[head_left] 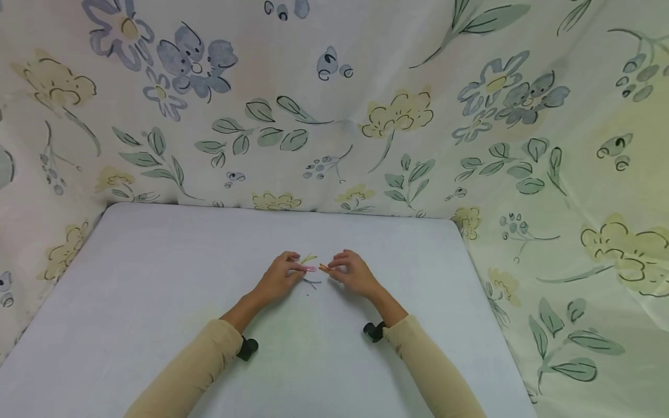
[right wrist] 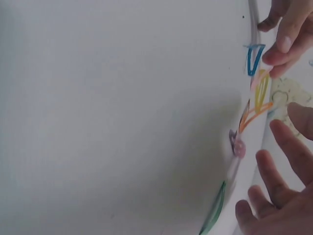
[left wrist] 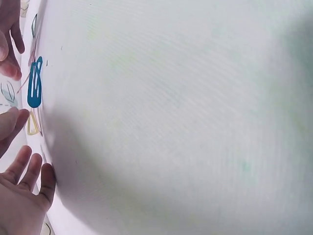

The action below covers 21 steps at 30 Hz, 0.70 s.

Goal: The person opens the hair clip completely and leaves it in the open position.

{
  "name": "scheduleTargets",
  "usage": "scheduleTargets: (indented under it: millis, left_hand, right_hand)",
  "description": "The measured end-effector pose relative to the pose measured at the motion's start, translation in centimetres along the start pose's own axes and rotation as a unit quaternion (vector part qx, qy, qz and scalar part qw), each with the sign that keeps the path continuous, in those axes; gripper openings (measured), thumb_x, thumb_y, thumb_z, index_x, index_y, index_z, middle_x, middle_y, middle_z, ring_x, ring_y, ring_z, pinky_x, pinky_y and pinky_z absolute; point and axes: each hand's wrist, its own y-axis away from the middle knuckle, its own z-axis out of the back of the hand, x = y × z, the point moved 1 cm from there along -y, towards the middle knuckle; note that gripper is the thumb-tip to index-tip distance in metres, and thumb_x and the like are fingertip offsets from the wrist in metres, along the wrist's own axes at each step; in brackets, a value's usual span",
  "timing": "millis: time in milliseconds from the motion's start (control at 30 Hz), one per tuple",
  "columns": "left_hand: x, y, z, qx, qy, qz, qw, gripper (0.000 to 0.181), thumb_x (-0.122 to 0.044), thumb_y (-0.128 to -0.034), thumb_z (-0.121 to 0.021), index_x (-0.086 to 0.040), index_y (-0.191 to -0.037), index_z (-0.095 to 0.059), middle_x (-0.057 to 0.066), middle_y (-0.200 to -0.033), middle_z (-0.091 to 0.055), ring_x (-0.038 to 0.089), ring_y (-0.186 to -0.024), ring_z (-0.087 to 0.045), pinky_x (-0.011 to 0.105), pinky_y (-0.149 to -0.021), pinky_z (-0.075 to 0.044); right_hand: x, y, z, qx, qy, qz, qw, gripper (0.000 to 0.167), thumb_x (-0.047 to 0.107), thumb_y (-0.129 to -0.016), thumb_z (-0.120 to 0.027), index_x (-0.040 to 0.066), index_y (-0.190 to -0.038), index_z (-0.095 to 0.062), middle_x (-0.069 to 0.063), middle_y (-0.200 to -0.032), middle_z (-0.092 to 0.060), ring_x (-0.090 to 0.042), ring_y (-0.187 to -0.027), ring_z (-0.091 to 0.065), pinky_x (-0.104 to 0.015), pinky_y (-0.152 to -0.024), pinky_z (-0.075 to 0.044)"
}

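Note:
Small coloured snap hair clips lie close together on the white tabletop, between the two hands. My left hand (head_left: 282, 277) pinches a pink hair clip (head_left: 310, 269) between thumb and forefinger. From the right, my right hand (head_left: 355, 276) reaches to an orange hair clip (head_left: 323, 267); in the right wrist view its fingers (right wrist: 289, 142) are spread, with a gap between thumb and forefinger beside the orange clip. A yellow hair clip (head_left: 309, 258) lies just beyond the pink one. Nearer me is a blue hair clip (left wrist: 34, 88).
A green hair clip (right wrist: 214, 208) and a purple-pink clip (right wrist: 237, 146) lie farther right in the row. The white table (head_left: 157, 278) spreads around the hands, with a flowered cloth (head_left: 334, 128) hanging behind and along its sides. Black wrist cameras (head_left: 248, 348) sit at both cuffs.

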Motion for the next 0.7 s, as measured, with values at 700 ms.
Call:
scheduleTargets:
  millis: [700]
  left_hand:
    - [-2.8,-2.1,-1.6,0.003,0.036,-0.005,0.9993,0.017,-0.009,-0.0909,-0.072,0.0,-0.105,-0.075,0.021,-0.136,-0.052,0.036,-0.126,-0.048,0.053,-0.102,-0.041]
  right_hand:
    - [-3.9,2.4,3.0,-0.061,0.024,-0.038,0.9972,0.019,0.003,-0.084,-0.075,0.002,-0.103,-0.075,-0.016,-0.119,-0.064,-0.039,-0.133,-0.042,-0.056,-0.114,-0.024]
